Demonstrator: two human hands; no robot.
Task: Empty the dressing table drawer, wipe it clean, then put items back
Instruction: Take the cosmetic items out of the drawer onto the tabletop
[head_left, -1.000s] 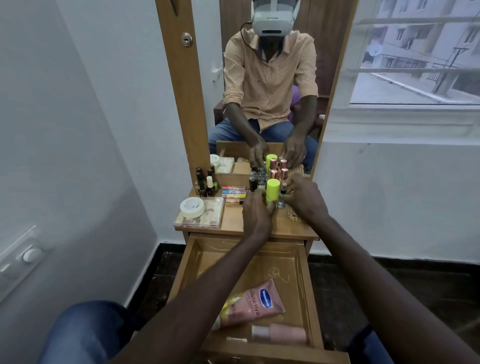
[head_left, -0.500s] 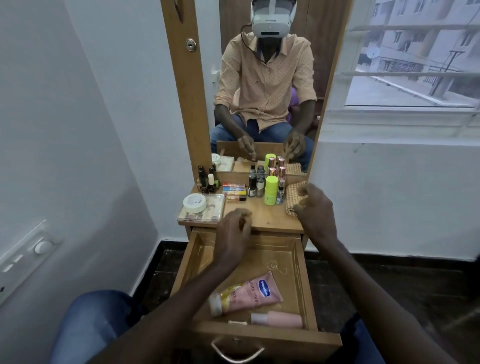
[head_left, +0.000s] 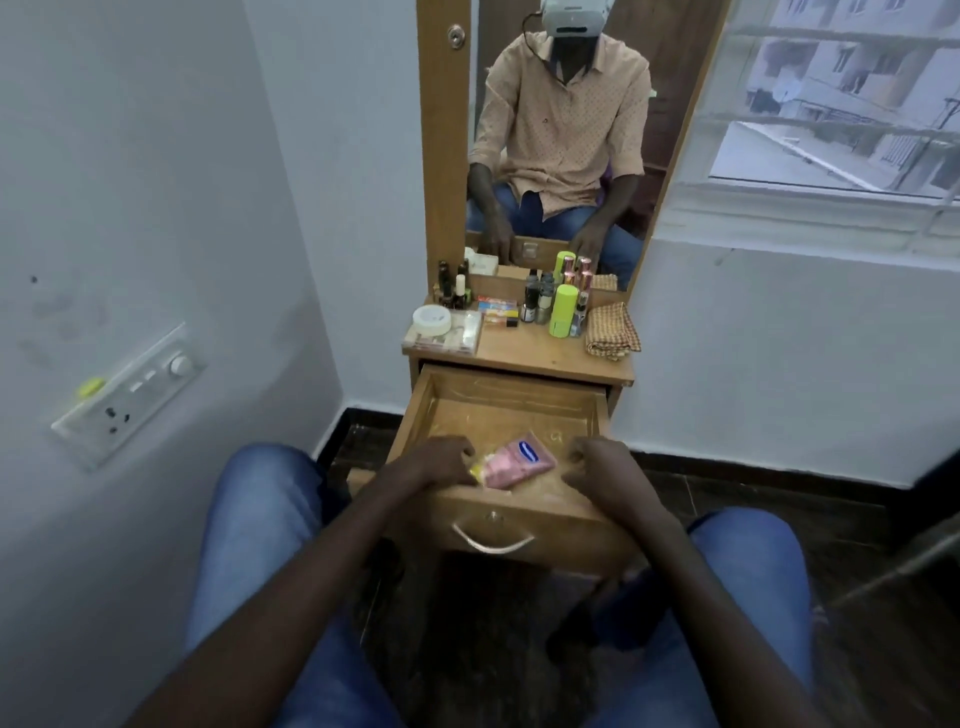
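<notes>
The wooden drawer (head_left: 519, 413) of the dressing table (head_left: 545, 353) is pulled out toward me. A pink lotion tube (head_left: 514, 461) with a yellow cap lies near its front. My left hand (head_left: 434, 462) reaches into the drawer and its curled fingers close on the tube's cap end. Inside the front right corner sits my right hand (head_left: 605, 473) with fingers curled downward; what lies under them is hidden. On the tabletop stand a lime green bottle (head_left: 563, 309), small dark bottles (head_left: 537, 304), a white jar (head_left: 432, 319) on a clear box (head_left: 457, 340), and a folded checked cloth (head_left: 610, 332).
A mirror (head_left: 561, 130) rises behind the tabletop. The drawer's metal handle (head_left: 492, 540) faces my knees. A wall with a switch panel (head_left: 130, 395) closes off the left, and a window (head_left: 841, 93) sits at the upper right. Dark floor surrounds the table.
Both hands came back from the bottles on the tabletop and dropped into the drawer. The left hand now reaches the pink tube; the view has tilted down.
</notes>
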